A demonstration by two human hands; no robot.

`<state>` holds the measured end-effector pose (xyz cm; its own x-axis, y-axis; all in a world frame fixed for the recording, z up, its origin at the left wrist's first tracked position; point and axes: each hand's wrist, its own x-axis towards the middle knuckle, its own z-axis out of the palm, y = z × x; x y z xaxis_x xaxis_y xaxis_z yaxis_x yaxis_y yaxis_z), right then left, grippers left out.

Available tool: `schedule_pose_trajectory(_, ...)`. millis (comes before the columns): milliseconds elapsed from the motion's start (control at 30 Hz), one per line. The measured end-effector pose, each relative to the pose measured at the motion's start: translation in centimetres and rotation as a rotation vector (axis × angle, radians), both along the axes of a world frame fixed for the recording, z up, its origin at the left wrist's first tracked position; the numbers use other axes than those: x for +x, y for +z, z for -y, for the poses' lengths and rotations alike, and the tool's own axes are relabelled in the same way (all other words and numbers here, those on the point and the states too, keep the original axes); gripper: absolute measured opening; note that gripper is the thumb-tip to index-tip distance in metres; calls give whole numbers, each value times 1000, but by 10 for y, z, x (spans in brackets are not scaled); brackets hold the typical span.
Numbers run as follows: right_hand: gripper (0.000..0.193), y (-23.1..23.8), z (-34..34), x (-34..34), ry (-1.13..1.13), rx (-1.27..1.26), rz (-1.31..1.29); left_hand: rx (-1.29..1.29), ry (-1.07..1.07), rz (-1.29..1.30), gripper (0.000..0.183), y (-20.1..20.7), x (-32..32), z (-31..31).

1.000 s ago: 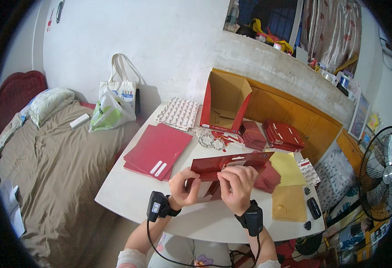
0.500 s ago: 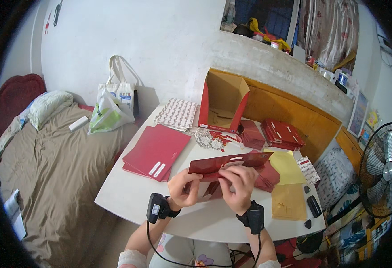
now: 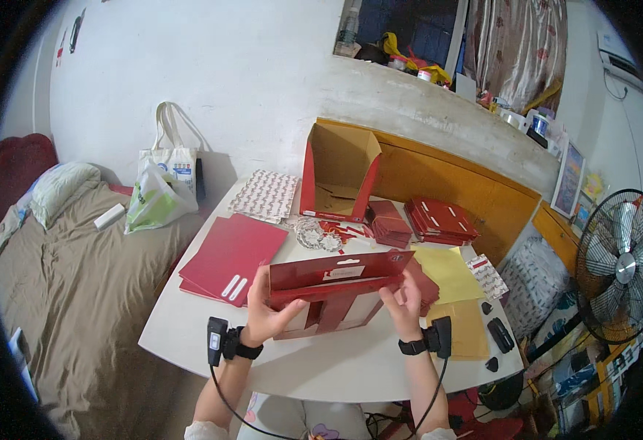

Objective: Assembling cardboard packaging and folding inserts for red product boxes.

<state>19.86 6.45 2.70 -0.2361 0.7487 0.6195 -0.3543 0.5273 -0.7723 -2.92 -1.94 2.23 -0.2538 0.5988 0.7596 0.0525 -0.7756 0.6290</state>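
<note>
A dark red cardboard packaging box (image 3: 336,308) stands on the white table in front of me. Its raised top panel has a hang slot and a pale label, and whitish areas show on the face toward me. My left hand (image 3: 269,312) grips the box's left end, its thumb along the near edge. At the right end, my right hand (image 3: 404,301) has its thumb in front and its fingers behind, partly hidden. A stack of red sheets (image 3: 233,249) lies left of the box. Behind its right end, more red card pieces (image 3: 428,290) are partly covered.
On the white table (image 3: 292,374), an open red carton (image 3: 342,165) stands at the back. Patterned sheets (image 3: 265,195), white strings (image 3: 316,235), red stacks (image 3: 439,220), yellow paper (image 3: 450,273) and small black objects (image 3: 500,335) surround the work. A fan (image 3: 624,268) stands right.
Both hands have spread from the box's near edge to its two ends. The box now shows more of its front, with its label visible. The whole view has shifted slightly.
</note>
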Motion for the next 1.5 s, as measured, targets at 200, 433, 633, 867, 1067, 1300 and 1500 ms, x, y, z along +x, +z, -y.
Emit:
schedule_pose_trajectory(200,34,13,2,-3,58,-51,106,-218,-21,-71,22,5,-11,3)
schedule_pose_trajectory(433,25,19,9,-4,48,-67,106,-282,-30,-36,18,5,-12,2)
schedule_pose_trajectory(633,38,16,10,3,66,39,145,-117,43,-100,23,-7,-16,0)
schedule_pose_trajectory(867,38,-11,-2,14,175,-94,184,26,-47,-162,34,-4,-13,4)
schedule_pose_trajectory(1067,28,-13,-11,21,362,96,228,31,-204,-477,35,11,-12,0)
schedule_pose_trajectory(1300,26,-1,-3,23,402,178,353,-44,-293,-538,38,6,-14,-7)
schedule_pose_trajectory(1500,27,-2,-2,23,453,145,340,-57,-347,-512,36,5,-15,-8)
